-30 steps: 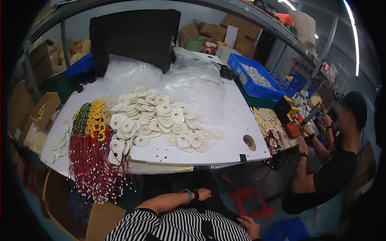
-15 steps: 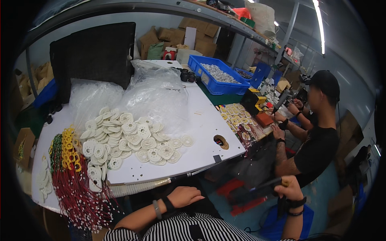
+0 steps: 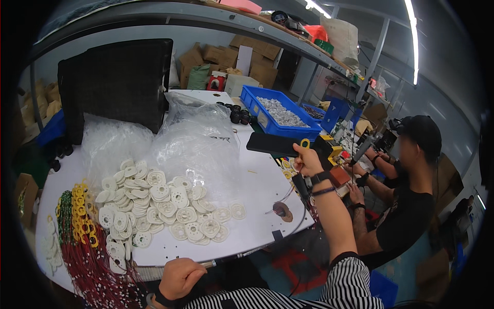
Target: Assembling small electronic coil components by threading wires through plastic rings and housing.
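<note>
Right hand pinching a black phone at centre right by one end; loose hold risks a drop.

Right hand holding black phone, white discs on table

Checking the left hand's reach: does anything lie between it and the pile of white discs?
Nothing visible: only bare tabletop lies between the left hand and the white discs; red cords lie further left.

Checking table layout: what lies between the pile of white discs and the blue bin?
In the head view, two clear plastic bags lie between the white discs and the blue bin, with some bare white tabletop.
</note>
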A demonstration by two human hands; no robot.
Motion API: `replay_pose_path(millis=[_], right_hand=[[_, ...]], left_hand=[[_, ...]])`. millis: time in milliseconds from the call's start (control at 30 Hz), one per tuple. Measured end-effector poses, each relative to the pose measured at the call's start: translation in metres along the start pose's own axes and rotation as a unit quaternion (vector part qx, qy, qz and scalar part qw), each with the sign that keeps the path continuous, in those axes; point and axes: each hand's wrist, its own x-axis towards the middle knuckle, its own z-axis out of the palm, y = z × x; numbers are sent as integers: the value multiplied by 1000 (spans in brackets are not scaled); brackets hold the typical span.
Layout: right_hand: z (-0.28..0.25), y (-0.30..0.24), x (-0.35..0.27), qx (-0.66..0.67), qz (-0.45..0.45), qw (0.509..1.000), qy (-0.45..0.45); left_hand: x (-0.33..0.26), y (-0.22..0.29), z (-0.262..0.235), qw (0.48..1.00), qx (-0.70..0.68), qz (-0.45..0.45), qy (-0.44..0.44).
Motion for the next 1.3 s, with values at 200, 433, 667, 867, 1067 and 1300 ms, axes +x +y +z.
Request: replay_pose_path(millis=[200,433,667,867,1067,1300], right_hand=[[50,75,146,4,60,993,102],[75,131,206,103,102,988,48],[58,59,156,-251,93,950,-164],[31,-73,-36,-392,-44,862,-318],[-61,-77,-205,-350,-256,871,-232],[-97,90,-258,-340,-61,893,-288]], left_hand=[[7,3,-14,981,-45,-187,-2],[18,-15,-24,973,97,-210,-22],[33,-18,-18,989,55,-139,24],[40,-4,2,986,46,-161,2],[37,-6,18,981,126,-144,24],[66,-3,32,968,238,-75,37]])
